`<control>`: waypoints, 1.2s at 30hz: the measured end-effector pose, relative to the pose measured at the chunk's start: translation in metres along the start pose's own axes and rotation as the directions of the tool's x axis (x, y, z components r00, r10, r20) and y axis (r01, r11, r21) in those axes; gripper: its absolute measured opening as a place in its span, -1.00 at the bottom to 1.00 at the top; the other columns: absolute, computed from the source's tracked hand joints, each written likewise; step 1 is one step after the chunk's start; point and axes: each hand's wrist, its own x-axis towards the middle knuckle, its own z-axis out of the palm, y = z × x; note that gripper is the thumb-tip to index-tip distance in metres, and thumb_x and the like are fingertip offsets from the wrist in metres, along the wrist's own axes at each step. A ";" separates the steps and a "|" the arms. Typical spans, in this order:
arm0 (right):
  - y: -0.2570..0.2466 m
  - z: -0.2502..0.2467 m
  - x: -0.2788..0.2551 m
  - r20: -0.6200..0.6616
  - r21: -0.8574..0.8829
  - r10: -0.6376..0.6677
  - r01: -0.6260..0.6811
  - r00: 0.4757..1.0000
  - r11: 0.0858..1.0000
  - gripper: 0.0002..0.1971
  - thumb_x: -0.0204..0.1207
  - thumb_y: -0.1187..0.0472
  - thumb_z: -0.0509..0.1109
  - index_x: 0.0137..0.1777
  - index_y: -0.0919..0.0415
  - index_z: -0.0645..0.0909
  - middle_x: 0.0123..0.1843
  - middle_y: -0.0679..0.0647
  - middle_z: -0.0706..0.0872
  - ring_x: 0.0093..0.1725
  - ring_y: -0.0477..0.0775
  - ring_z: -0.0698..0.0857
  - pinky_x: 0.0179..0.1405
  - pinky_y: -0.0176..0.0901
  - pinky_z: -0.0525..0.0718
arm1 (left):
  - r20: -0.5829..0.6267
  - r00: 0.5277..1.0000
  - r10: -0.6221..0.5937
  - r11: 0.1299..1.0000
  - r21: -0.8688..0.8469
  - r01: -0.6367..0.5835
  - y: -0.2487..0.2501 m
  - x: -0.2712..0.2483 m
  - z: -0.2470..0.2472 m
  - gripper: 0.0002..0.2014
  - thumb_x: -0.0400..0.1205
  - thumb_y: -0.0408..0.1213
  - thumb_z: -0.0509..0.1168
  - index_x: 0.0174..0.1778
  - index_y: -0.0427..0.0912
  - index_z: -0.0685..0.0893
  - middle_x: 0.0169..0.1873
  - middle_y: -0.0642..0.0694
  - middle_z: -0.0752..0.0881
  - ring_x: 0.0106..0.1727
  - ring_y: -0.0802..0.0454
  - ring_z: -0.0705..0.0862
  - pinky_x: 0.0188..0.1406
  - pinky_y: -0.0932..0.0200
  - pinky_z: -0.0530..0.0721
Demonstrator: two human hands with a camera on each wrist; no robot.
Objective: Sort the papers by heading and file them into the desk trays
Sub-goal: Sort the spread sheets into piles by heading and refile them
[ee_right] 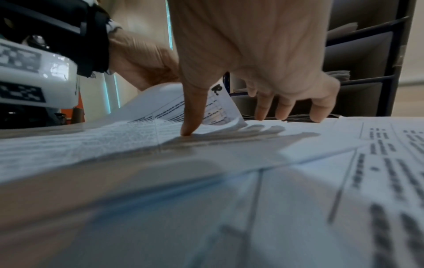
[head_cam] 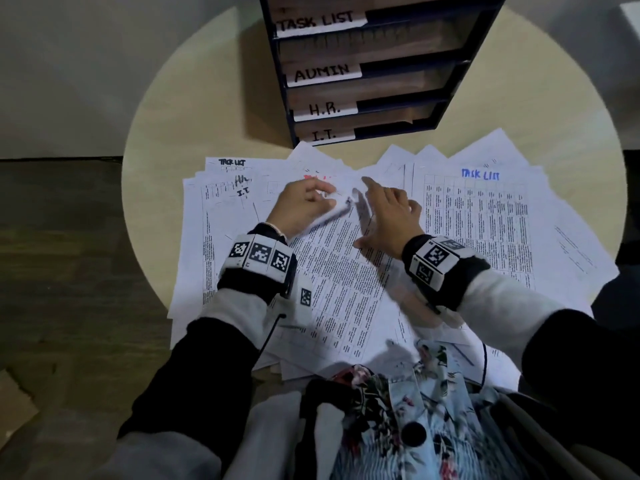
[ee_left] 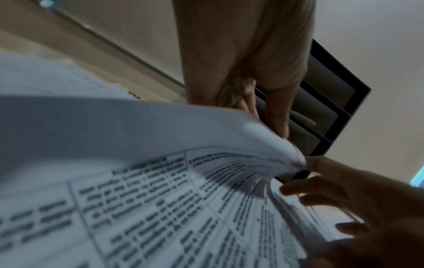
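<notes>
Left hand (head_cam: 300,206) pinches a curled white printed sheet (head_cam: 332,216); right hand (head_cam: 388,216) presses flat, fingers spread, on scattered white papers (head_cam: 478,216) mid-surface.

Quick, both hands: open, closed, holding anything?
Left hand: grips the lifted corner of a white printed sheet.
Right hand: open, fingers spread, pressing the white paper pile.

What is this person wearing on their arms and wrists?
Both bare hands, left hand and right hand, have black wrist bands carrying white blocks printed with square black-and-white codes. Behind them are pale grey cuffs, then black sleeves. A thin black cable hangs from the left band.
</notes>
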 end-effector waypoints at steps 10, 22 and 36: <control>0.004 0.010 -0.008 -0.379 -0.115 -0.322 0.301 0.868 0.947 -0.89 0.29 0.33 0.55 -0.24 0.20 0.67 -0.01 0.27 0.65 0.06 0.30 0.55 -0.01 0.24 0.44 | -0.064 0.980 -0.189 0.976 -0.118 0.181 -0.011 -0.003 -0.005 -0.76 0.66 -0.51 0.12 -0.30 -0.23 0.56 -0.61 -0.13 0.65 -0.67 0.10 0.56 -0.57 0.28 0.57; -0.001 0.010 -0.013 0.028 0.079 -0.359 0.356 0.933 0.931 -0.90 0.48 0.42 0.34 -0.10 0.30 0.68 -0.21 0.20 0.78 -0.20 0.21 0.69 -0.23 -0.13 0.54 | -0.361 0.918 -0.165 0.830 0.452 0.327 -0.028 -0.002 -0.020 -0.54 0.55 -0.30 0.30 0.38 -0.13 0.41 0.43 -0.22 0.24 0.46 -0.23 0.21 0.41 -0.03 0.30; -0.003 -0.006 -0.001 -0.089 -0.115 -0.406 0.396 0.909 0.911 -0.84 0.31 0.27 0.56 -0.10 0.22 0.79 0.56 0.25 0.34 0.54 0.31 0.32 0.37 0.28 0.32 | -0.159 0.970 0.182 0.975 0.154 -0.158 -0.008 0.001 -0.032 -0.91 0.61 -0.51 0.23 -0.19 -0.29 0.56 -0.33 0.09 0.57 -0.23 0.29 0.51 -0.19 0.60 0.45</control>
